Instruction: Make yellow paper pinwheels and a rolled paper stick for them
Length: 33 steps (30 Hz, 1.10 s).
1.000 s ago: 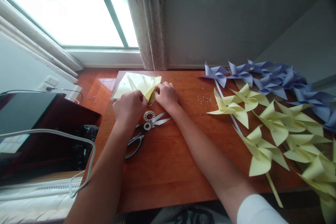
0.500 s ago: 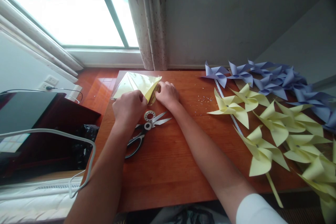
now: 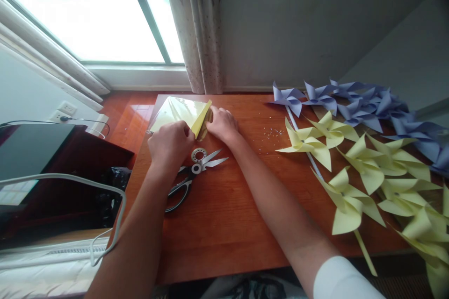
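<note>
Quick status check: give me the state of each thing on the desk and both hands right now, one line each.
left hand: closed, pressing on the yellow paper.
right hand: pinching the paper's folded edge.
yellow paper: flat on the table, one flap raised.
scissors: blades open, lying untouched.
tape roll: flat beside the scissors.
yellow pinwheels: finished, lying on the table.
purple pinwheels: finished, piled by the wall.
table: scattered with small scraps.

Bright daylight pours through the window (image 3: 87, 18) at upper left, a pale patterned curtain (image 3: 198, 28) hanging beside it against the plain grey wall (image 3: 298, 23), and below runs the glossy reddish wooden surface (image 3: 217, 224), a wall socket (image 3: 63, 111) off left.
</note>
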### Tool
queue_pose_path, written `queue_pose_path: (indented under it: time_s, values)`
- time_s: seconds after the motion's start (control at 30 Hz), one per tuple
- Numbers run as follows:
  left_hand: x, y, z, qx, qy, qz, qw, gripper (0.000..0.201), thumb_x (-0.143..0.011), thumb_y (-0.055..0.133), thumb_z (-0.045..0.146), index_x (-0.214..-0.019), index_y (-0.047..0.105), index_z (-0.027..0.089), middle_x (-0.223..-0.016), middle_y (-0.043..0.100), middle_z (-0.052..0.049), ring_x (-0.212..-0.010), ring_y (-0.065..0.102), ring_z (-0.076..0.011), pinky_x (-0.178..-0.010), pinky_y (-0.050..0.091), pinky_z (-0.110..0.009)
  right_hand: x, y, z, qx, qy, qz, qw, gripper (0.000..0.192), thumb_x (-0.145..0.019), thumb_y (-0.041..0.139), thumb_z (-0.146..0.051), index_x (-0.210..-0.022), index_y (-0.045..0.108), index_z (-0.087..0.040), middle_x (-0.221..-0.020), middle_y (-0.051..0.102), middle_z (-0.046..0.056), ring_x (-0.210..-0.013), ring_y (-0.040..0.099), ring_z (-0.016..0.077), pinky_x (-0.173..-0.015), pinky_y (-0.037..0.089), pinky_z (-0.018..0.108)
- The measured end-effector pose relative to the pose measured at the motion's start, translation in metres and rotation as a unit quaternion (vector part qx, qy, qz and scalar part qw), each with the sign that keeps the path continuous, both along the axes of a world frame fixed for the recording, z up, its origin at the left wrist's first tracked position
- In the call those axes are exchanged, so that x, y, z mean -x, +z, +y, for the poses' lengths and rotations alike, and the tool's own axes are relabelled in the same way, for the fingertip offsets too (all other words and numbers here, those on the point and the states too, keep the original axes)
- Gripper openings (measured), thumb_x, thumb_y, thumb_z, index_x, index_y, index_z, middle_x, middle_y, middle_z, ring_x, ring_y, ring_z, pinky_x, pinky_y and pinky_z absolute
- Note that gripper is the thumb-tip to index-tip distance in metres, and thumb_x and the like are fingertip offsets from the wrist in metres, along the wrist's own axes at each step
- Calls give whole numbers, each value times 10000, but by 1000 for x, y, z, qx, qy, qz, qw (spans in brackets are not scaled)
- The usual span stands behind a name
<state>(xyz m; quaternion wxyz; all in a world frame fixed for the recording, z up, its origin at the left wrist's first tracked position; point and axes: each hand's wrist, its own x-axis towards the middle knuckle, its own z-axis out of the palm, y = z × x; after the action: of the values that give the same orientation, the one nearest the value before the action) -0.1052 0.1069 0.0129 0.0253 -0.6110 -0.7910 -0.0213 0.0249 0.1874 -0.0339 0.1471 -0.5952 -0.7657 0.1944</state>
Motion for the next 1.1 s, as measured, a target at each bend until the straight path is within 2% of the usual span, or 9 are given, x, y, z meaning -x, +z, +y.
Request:
queue_pose_path:
  time_s: [0.17, 0.33, 0.43, 0.53, 0.63, 0.73, 0.83, 0.93, 1.1]
  values:
    - [1, 1, 0, -3, 2, -5, 1000, 307, -836, 501, 438, -852, 746, 255, -867, 752, -108, -825, 705, -364, -606, 460, -383, -3, 2, 9, 11, 11, -1, 1000, 527, -830, 620, -379, -1319, 515, -215, -1205, 694, 126, -1109, 656, 336, -888, 551, 455]
    - [2, 3, -1, 2, 3, -13, 1000, 320, -838, 502, 458, -863, 750, 257, -863, 748, -107, -825, 699, -354, -612, 458, -378, -7, 2, 17, 3, 34, -11, 999, 496, -805, 665, -386, -1259, 546, -228, -1145, 723, 114, -1028, 687, 339, -814, 567, 444]
    - [2, 3, -2, 1, 0, -13, 1000, 313, -838, 501, 455, -862, 747, 263, -868, 748, -102, -823, 698, -349, -611, 456, -374, -9, -3, 12, -32, 47, -17, 998, 507, -845, 661, -387, -1295, 525, -199, -1129, 714, 129, -1004, 675, 330, -804, 559, 436]
    - [1, 2, -2, -2, -4, -12, 1000, 306, -842, 495, 439, -860, 745, 263, -866, 750, -101, -820, 697, -348, -614, 457, -376, -11, -9, 2, -92, 80, -28, 992, 362, -927, 602, -360, -1230, 586, -163, -1195, 665, 165, -1106, 601, 328, -842, 534, 425]
    - [1, 1, -2, 0, -9, -12, 1000, 310, -846, 492, 429, -873, 751, 261, -868, 752, -106, -821, 698, -349, -619, 460, -377, -15, -12, -4, -148, 160, -43, 975, 220, -999, 492, -259, -1083, 676, -171, -1229, 645, 145, -1189, 524, 291, -887, 498, 377]
    - [0, 1, -2, 4, -13, -11, 1000, 318, -847, 500, 434, -888, 756, 251, -870, 752, -111, -824, 699, -342, -631, 463, -371, -18, -12, -3, -180, 248, -65, 950, 250, -1015, 456, -183, -1019, 706, -191, -1149, 685, 96, -1090, 564, 232, -883, 470, 333]
    - [0, 1, -2, -4, -13, -9, 1000, 325, -856, 495, 438, -892, 755, 248, -876, 754, -109, -828, 699, -330, -649, 466, -368, -21, -9, 2, -203, 292, -93, 930, 240, -1020, 458, -173, -1041, 697, -170, -1082, 700, 103, -967, 602, 217, -777, 465, 322]
    - [1, 2, -3, -14, -18, -3, 1000, 340, -870, 472, 445, -884, 749, 249, -887, 758, -108, -834, 699, -334, -650, 462, -374, -22, -6, 7, -220, 328, -122, 910, 252, -1022, 439, -151, -1039, 691, -145, -1060, 698, 125, -952, 620, 228, -688, 448, 311]
    - [1, 5, -4, -6, -28, -6, 1000, 324, -865, 475, 440, -872, 739, 254, -899, 756, -106, -824, 698, -334, -619, 441, -368, -17, 4, 18, -234, 409, -167, 866, 277, -1000, 432, -106, -993, 709, -109, -1014, 721, 138, -864, 661, 232, -636, 439, 321]
